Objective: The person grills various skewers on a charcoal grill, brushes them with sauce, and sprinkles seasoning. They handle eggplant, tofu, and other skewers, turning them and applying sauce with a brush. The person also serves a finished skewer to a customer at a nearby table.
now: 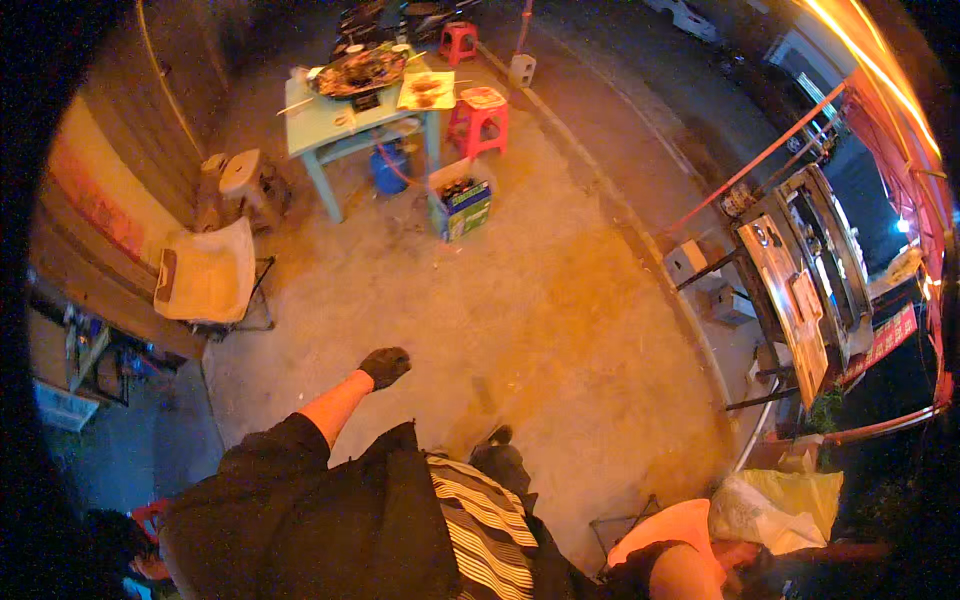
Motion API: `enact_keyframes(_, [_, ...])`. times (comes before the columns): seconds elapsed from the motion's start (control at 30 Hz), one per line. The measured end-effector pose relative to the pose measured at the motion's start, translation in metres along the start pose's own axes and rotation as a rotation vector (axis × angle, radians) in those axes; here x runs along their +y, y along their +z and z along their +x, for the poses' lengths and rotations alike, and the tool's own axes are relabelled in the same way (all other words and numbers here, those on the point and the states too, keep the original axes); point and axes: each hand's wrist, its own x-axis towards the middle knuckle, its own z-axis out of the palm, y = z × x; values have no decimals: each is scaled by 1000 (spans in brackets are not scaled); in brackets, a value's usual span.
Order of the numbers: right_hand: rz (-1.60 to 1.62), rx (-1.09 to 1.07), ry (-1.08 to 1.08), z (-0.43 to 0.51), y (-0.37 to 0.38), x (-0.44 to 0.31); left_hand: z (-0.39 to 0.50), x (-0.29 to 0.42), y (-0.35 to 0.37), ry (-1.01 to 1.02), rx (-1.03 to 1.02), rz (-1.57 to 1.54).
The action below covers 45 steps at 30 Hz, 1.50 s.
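My left hand [386, 367] wears a dark glove and hangs over the concrete floor [525, 315]. I see nothing held in it, though how its fingers lie is too dark to make out. My right forearm [681, 574] shows at the bottom right edge beside an orange chair back [664, 529], while the right hand itself is out of view. Before me stands a pale green table [322, 124] with a large platter of food [360, 73]. Beside the platter lies a stained yellow sheet [426, 90].
Under the table is a blue gas cylinder [390, 166], with a box of bottles [461, 199] in front. Red plastic stools [480, 127] stand to its right. A folding chair [208, 274] is at left, a wooden counter [791, 300] at right. Bags [780, 510] lie lower right.
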Motion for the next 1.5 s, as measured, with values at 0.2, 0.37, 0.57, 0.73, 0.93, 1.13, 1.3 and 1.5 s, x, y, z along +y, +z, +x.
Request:
enact_keyframes(0.2, [0,-47,-17,-4,-234,172,310,182,-80,193,169,-132])
enact_keyframes(0.37, [68,-52,-7,44,-421,359,435,230,-94,-54,101,-141])
enact_keyframes(0.57, [79,-131,-11,71,-616,579,597,210,-62,-495,114,-14])
enact_keyframes(0.73, [-95,-150,-68,77,-796,728,903,229,-89,-299,14,100])
enact_keyframes(0.93, [-297,-10,-143,116,-1030,871,1310,493,-291,57,196,-253])
enact_keyframes(1.13, [-502,184,-194,50,-1269,1051,1626,733,-361,456,345,-750])
enact_keyframes(1.3, [-713,687,9,13,-1467,1255,1745,820,-307,201,246,-927])
enact_keyframes(1.5, [-1148,223,1085,-151,-1732,1472,1926,852,-252,111,-13,-866])
